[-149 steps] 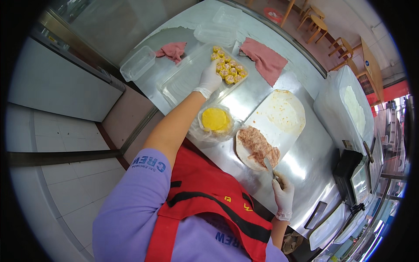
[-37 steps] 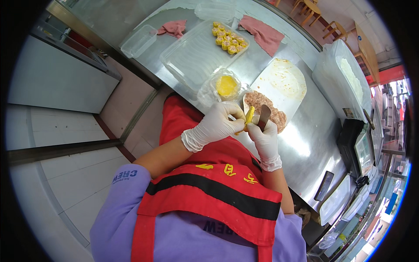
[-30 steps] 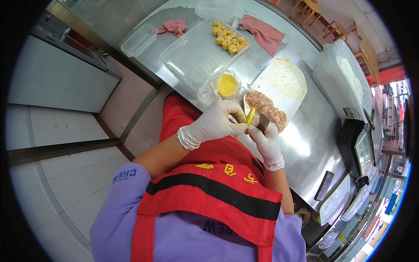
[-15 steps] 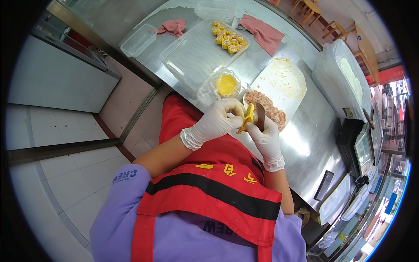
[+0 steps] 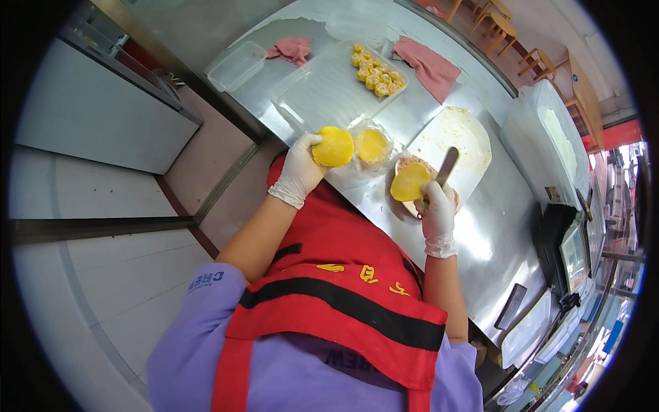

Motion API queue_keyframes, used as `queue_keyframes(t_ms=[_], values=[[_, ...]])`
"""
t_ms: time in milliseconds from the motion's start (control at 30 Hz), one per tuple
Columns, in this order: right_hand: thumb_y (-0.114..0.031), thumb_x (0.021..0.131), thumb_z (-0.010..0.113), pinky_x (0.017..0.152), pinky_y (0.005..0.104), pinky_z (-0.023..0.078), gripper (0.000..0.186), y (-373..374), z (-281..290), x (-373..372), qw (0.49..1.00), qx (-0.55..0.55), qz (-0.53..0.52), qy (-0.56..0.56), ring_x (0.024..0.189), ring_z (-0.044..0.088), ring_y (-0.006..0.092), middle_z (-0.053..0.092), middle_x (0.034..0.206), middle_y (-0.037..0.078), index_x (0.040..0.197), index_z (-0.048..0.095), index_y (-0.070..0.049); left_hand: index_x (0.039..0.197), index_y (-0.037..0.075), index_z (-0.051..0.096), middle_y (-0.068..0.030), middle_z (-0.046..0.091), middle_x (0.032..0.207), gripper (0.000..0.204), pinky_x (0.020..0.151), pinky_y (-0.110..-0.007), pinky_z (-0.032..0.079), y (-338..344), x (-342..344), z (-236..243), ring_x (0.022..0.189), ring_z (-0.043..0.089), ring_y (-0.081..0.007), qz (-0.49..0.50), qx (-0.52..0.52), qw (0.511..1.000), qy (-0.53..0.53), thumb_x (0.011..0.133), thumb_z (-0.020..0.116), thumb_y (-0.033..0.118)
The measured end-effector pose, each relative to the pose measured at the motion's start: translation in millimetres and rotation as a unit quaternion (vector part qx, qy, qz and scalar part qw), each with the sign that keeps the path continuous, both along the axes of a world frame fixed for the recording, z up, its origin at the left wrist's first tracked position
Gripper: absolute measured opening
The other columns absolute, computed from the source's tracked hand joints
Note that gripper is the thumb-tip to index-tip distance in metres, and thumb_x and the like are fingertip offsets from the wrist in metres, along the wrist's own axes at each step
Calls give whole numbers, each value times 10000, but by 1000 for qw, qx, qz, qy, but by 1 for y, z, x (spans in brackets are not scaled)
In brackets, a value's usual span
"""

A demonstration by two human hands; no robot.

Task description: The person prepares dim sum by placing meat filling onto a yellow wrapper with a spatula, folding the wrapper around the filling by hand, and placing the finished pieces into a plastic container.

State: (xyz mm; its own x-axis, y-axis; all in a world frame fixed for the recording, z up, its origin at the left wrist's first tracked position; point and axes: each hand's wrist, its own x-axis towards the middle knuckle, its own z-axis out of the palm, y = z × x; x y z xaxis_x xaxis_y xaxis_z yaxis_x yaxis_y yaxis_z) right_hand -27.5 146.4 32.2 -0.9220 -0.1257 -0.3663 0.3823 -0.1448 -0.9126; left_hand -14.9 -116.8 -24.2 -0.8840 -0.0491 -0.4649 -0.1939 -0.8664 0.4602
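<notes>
My left hand, in a white glove, pinches a round yellow dumpling wrapper by its edge, above the table. My right hand, also gloved, holds another flat yellow wrapper and a flat-bladed spreader whose blade points up and away. Beneath that wrapper, pink minced meat on a white board is partly hidden. Between my hands lies a plastic bag with more yellow wrappers in it. Farther off, several filled yellow dumplings sit in a clear tray.
A smaller clear container and two pink cloths lie at the back of the metal table. A large bag-lined tub stands on the right, with a black device nearer me.
My hands have moved apart, the left going left. The yellow wrapper folded between them is now out of sight there; each hand shows a flat round wrapper. The whole view has shifted slightly.
</notes>
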Motion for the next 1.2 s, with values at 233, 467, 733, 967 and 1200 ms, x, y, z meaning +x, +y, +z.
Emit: queue_keyframes(t_ms=[233, 467, 733, 967, 1200], values=[[-191, 899, 597, 505, 197, 353, 240, -39, -37, -39, 968, 203, 97, 108, 560, 463, 42, 554, 679, -1, 995, 620, 27, 1201, 32, 502, -106, 569, 1179, 302, 939, -391, 494, 1, 4, 23, 1088, 583, -236, -49, -102, 988, 101, 909, 561, 76], [-152, 887, 669, 463, 174, 291, 147, -30, 11, -4, 990, -48, 135, -15, 508, 388, 21, 535, 672, -36, 928, 627, -17, 1196, 66, 495, -65, 563, 1157, 330, 921, -312, 494, 36, 6, 43, 1060, 579, -164, -183, -107, 964, 163, 891, 618, 33], [-84, 852, 673, 532, 171, 375, 152, -19, 11, 17, 998, 14, 35, 51, 601, 483, 15, 598, 747, -29, 976, 639, -2, 948, -15, 650, -48, 630, 844, 86, 682, -217, 513, 84, 14, 41, 727, 616, -96, -132, -436, 864, 216, 868, 643, 15], [-113, 898, 616, 559, 177, 382, 164, -7, 22, 22, 995, 54, 89, -4, 627, 474, 15, 575, 720, -46, 987, 683, 7, 946, -42, 646, -50, 618, 854, 78, 643, -218, 496, 84, 17, 45, 724, 599, -90, -170, -418, 862, 233, 887, 601, -21], [-115, 902, 622, 614, 194, 427, 151, -2, 24, 22, 991, 91, 101, 7, 680, 524, 40, 641, 778, -3, 946, 684, 16, 931, -13, 637, -69, 606, 833, 92, 629, -259, 490, 81, 15, 54, 709, 614, -136, -149, -589, 716, 345, 847, 615, -44]])
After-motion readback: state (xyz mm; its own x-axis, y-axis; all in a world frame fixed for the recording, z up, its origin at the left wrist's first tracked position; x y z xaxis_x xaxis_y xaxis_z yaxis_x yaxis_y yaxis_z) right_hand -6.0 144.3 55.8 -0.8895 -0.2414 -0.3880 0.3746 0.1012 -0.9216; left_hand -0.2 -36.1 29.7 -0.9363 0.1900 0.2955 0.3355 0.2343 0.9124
